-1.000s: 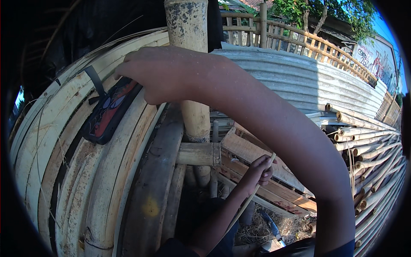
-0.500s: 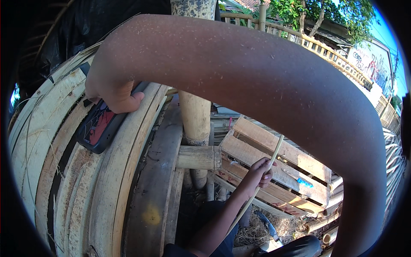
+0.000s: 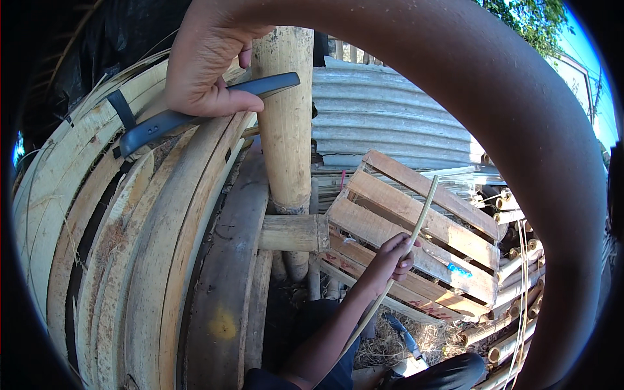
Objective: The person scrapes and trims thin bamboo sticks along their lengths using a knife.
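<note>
My right arm crosses the top of the view to the left. My right hand (image 3: 207,71) is closed on a phone in a dark case (image 3: 281,82), with the thumb along its edge. The phone is tilted edge-on above the bamboo slats (image 3: 146,260), so its screen is hidden. Low in the middle, my left hand (image 3: 393,263) is wrapped round a thin bamboo stick (image 3: 426,203). That stick slants from my lap up over a wooden slatted crate (image 3: 416,195).
A thick bamboo post (image 3: 286,130) with a crosspiece (image 3: 292,233) stands beside the slats. On the crate lies a blue-handled knife (image 3: 458,269). Another tool (image 3: 404,335) rests on the straw-covered ground. Bamboo poles (image 3: 513,325) are piled at the right; corrugated sheet metal (image 3: 383,107) stands behind.
My right hand has lifted the phone off the slats and tilted it edge-on, moving up and right. My left hand still grips the stick, almost unmoved. The view has shifted slightly.
</note>
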Demonstrator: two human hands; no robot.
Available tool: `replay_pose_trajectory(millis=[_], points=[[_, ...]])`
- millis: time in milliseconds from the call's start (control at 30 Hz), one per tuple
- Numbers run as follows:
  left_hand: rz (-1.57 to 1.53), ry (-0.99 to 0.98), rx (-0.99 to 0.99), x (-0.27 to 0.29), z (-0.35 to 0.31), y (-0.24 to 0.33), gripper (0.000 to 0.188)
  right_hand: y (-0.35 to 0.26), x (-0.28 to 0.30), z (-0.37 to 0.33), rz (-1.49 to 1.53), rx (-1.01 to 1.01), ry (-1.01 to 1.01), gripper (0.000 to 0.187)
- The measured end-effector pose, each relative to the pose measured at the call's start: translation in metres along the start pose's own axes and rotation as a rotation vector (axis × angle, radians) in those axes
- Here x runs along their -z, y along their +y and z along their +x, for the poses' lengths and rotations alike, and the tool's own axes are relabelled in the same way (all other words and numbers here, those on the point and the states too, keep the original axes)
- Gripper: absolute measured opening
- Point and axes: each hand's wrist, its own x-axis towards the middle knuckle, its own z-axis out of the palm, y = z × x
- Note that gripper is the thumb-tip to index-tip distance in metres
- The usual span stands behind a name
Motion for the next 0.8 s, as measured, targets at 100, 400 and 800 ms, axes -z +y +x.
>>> replay_pose_trajectory(millis=[100, 400, 800], points=[[-0.002, -0.005, 0.009, 0.0, -0.001, 0.001, 0.023, 0.0, 0.003, 0.001, 0.022, 0.013, -0.005, 0.045], [0.01, 0.001, 0.017, 0.0, -0.002, 0.001, 0.023, 0.007, -0.007, -0.003, 0.063, 0.012, -0.016, 0.045], [-0.006, -0.014, 0.019, 0.001, 0.0, 0.0, 0.024, -0.005, -0.005, -0.006, 0.039, 0.041, -0.008, 0.044]])
